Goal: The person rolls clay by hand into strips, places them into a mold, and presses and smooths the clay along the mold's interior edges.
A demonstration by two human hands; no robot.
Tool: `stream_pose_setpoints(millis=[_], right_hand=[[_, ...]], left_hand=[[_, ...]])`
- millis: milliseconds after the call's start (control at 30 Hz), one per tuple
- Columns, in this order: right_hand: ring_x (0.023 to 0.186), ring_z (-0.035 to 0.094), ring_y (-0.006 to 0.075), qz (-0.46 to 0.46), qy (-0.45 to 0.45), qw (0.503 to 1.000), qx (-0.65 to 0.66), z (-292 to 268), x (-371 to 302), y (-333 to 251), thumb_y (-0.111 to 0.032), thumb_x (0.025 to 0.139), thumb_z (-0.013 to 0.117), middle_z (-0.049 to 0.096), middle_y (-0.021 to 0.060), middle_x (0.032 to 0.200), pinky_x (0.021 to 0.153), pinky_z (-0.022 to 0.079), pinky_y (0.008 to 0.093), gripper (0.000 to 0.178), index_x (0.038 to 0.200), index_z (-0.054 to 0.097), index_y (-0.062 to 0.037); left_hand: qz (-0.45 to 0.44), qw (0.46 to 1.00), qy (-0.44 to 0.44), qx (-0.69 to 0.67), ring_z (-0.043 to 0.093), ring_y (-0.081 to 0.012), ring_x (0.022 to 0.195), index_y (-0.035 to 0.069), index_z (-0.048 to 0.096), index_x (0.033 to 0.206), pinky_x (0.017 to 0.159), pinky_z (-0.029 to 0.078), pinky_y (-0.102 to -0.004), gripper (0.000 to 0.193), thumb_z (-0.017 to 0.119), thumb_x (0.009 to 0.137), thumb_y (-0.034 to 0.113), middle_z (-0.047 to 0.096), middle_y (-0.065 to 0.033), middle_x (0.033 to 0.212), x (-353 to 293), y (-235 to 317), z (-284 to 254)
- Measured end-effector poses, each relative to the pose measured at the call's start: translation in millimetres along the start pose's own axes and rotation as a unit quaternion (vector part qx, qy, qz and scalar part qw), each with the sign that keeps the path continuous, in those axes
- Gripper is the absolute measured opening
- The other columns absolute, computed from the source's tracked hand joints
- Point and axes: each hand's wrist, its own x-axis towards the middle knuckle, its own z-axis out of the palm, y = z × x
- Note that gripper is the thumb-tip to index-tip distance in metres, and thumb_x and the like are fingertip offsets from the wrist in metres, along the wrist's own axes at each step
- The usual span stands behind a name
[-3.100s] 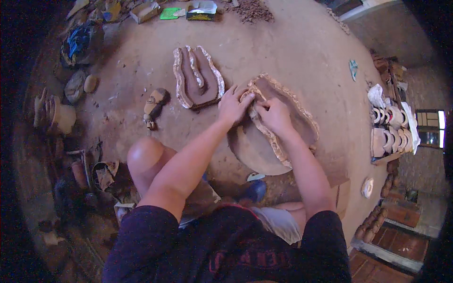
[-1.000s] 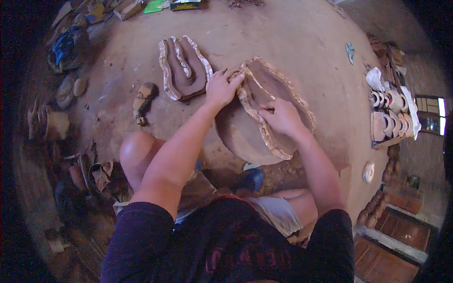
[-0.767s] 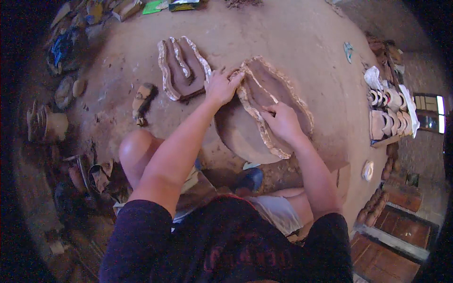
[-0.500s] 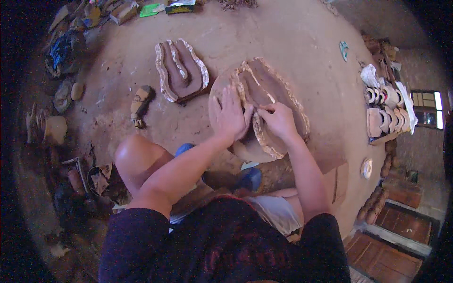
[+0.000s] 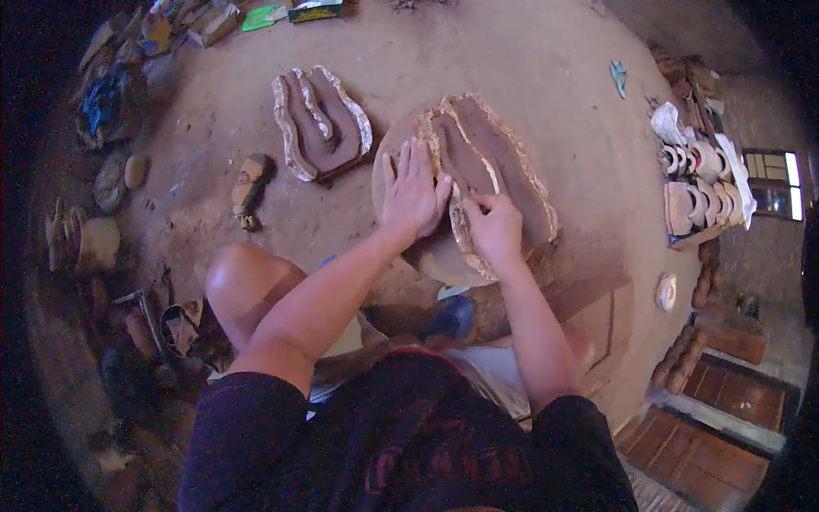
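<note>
A wavy-walled clay piece (image 5: 527,183) with pale, rough rims and a thin inner ridge lies on a round board (image 5: 437,263) in front of me. My left hand (image 5: 413,198) is flat against the outer side of its left wall, fingers stretched forward and thumb near the rim. Across that wall, my right hand (image 5: 495,229) is closed, thumb and fingertips pinching the wall's rim from the inner side. The fingertips partly hide the clay between them. Beyond my left hand, a similar smaller clay piece (image 5: 345,128) rests on the ground.
A tan, lumpy object (image 5: 247,186) lies on the ground to the left. Curved pale pieces (image 5: 704,209) are stacked on a rack at the right. A white ring-shaped thing (image 5: 666,292) sits below it. Mixed clutter (image 5: 107,102) lines the far left.
My right hand has shifted slightly left and down along the wall. My left hand stays pressed beside it, in nearly the same place. The whole view has tilted a little.
</note>
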Motion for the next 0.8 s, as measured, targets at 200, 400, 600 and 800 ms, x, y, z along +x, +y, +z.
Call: stream_pose_setpoints(millis=[200,400,600,800], right_hand=[[0.067,0.071,0.0214,0.055,-0.034,0.997,0.047,1.4,-7.7,-7.1,-0.027,0.091,0.079,0.076,0.0167,0.089,0.066,0.056,0.0356,0.035,0.111,0.078,0.0026],[0.101,0.073,0.0383,0.023,0.000,0.999,-0.026,0.3,-20.8,-5.0,-0.035,0.089,0.078,0.075,0.0243,0.106,0.092,0.055,0.0429,0.037,0.107,0.081,-0.0028],[0.100,0.072,0.0401,0.021,-0.022,0.999,0.028,-5.4,-24.1,-0.6,-0.034,0.090,0.077,0.074,0.0240,0.105,0.092,0.055,0.0447,0.036,0.107,0.080,-0.0018],[0.099,0.072,0.0410,-0.024,-0.044,0.997,-0.054,-7.1,-38.2,6.2,-0.034,0.091,0.075,0.075,0.0245,0.104,0.092,0.056,0.0446,0.037,0.107,0.080,-0.0016]], left_hand=[[-0.007,1.000,-0.001,0.021,0.018,-0.0335,0.161,-0.007,0.023,0.162,0.130,0.003,-0.0551,0.082,0.039,0.105,0.049,0.027,-0.0226,0.170,4.5,-6.8,-1.1],[0.015,1.000,0.000,0.019,0.020,-0.0336,0.160,-0.007,0.022,0.162,0.130,0.005,-0.0556,0.081,0.038,0.106,0.049,0.028,-0.0230,0.169,7.3,-6.5,-2.3],[0.044,0.998,0.021,0.036,0.024,-0.0341,0.158,-0.008,0.025,0.161,0.130,0.008,-0.0560,0.078,0.040,0.107,0.046,0.031,-0.0231,0.168,12.4,-13.2,3.3],[0.068,0.996,0.007,0.048,0.026,-0.0342,0.158,-0.007,0.025,0.161,0.130,0.009,-0.0550,0.077,0.039,0.107,0.046,0.031,-0.0225,0.168,18.5,-12.7,-1.6]])
